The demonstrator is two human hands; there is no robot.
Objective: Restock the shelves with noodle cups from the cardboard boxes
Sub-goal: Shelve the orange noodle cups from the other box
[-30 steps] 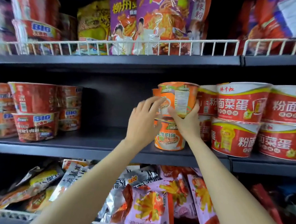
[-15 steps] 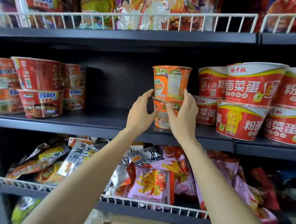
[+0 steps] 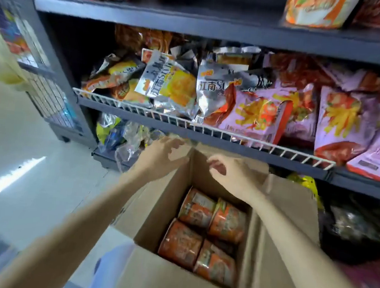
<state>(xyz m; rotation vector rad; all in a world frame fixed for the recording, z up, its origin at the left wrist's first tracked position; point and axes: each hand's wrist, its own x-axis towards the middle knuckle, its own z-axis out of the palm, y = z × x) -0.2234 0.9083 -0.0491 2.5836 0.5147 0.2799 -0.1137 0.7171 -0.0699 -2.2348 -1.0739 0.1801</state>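
Cardboard surrounds the goods: the box (image 3: 154,210) stands open on the floor under the hands, and four orange cups (image 3: 203,235) are visible inside it, two by two, lying on their sides with the long axis pointing roughly away from the person. Both hands hover above the far edge of the box, so the cups lie below them and nearer to the body — the coming reach must go down and back. The left hand (image 3: 162,157) has its fingers loosely spread and holds nothing; the right hand (image 3: 230,171) has its fingers curled a little, also with nothing in them. I judge the right hand is a bit nearer to the cups, because it is more over the opening. Above the hands a wire rail (image 3: 186,122) edges one shelf full of snack bags — their number I cannot count.
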